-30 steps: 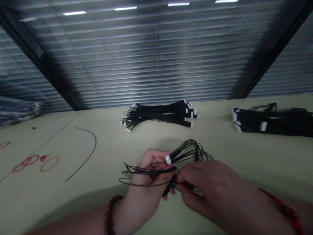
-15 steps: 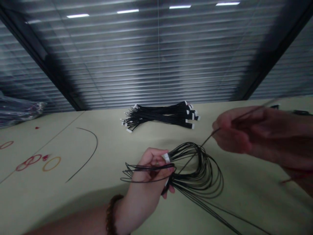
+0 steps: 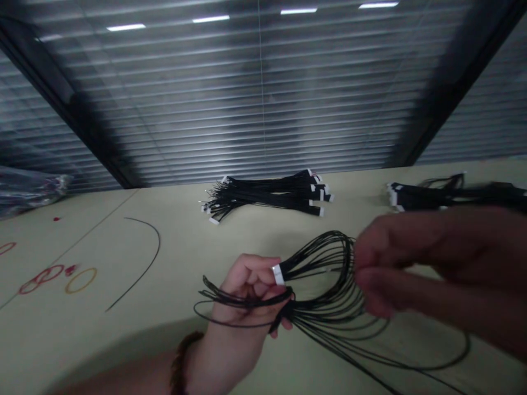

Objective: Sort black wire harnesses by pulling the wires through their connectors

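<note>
Pale table, slatted blinds behind; left hand clamps wires; right hand, grip unclear.

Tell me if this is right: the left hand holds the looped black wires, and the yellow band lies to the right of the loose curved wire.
Not quite: the head view shows the yellow band to the left of the loose curved wire. The left hand does hold the looped black wires.

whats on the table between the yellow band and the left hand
The head view shows one curved black wire on the table between the yellow band and left hand.
</note>
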{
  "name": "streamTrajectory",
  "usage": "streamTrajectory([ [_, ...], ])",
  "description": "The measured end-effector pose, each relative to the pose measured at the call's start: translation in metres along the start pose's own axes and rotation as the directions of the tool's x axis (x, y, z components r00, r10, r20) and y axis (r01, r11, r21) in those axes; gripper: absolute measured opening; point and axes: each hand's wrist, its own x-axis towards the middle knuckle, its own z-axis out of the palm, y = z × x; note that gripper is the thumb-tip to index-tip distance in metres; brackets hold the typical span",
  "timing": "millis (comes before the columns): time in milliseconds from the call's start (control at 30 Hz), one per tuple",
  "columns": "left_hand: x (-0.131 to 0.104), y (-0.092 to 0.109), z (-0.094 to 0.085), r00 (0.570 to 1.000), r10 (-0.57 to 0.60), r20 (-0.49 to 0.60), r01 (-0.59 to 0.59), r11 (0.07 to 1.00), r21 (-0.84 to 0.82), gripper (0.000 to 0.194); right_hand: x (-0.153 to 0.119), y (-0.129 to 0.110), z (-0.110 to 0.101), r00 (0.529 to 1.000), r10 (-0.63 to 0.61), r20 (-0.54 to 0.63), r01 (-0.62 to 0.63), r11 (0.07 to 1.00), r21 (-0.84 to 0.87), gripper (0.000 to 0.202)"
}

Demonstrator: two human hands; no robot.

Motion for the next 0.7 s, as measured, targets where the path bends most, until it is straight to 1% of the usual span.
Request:
streamTrajectory([
  [33, 0.000, 0.000, 0.000, 1.000, 0.005, 0.017, -0.004, 0.999, -0.033, 0.023, -0.004, -0.008, 0.008, 0.998, -0.017, 0.055, 0.017, 1.000, 0.000, 0.018],
  [67, 0.000, 0.000, 0.000, 0.999, 0.003, 0.036, 0.000, 0.998, -0.060, 0.023, -0.007, -0.014, 0.016, 0.996, -0.042, 0.082, 0.043, 0.999, -0.011, 0.015],
  [133, 0.000, 0.001, 0.001, 0.998, 0.005, 0.068, 0.001, 0.995, -0.099, 0.025, -0.012, -0.018, 0.029, 0.994, -0.077, 0.071, 0.082, 0.995, -0.063, 0.014],
  [167, 0.000, 0.001, 0.002, 0.997, 0.011, 0.080, -0.002, 0.994, -0.111, 0.026, -0.013, -0.018, 0.033, 0.995, -0.090, 0.051, 0.094, 0.991, -0.091, 0.013],
  [233, -0.001, 0.000, 0.002, 0.996, 0.028, 0.084, -0.017, 0.992, -0.122, 0.022, -0.014, -0.016, 0.038, 0.991, -0.120, 0.051, 0.126, 0.985, -0.117, 0.013],
  [367, -0.003, -0.004, 0.001, 0.996, 0.049, 0.071, -0.040, 0.991, -0.130, 0.019, -0.014, -0.014, 0.039, 0.986, -0.157, 0.053, 0.163, 0.977, -0.136, 0.014],
  [533, -0.003, -0.007, -0.001, 0.995, 0.052, 0.088, -0.041, 0.992, -0.123, 0.020, -0.016, -0.017, 0.039, 0.990, -0.141, 0.016, 0.142, 0.981, -0.133, 0.013],
  [700, -0.004, -0.006, -0.001, 0.993, 0.053, 0.101, -0.042, 0.993, -0.110, 0.019, -0.017, -0.017, 0.039, 0.987, -0.161, 0.003, 0.159, 0.977, -0.139, 0.016],
])
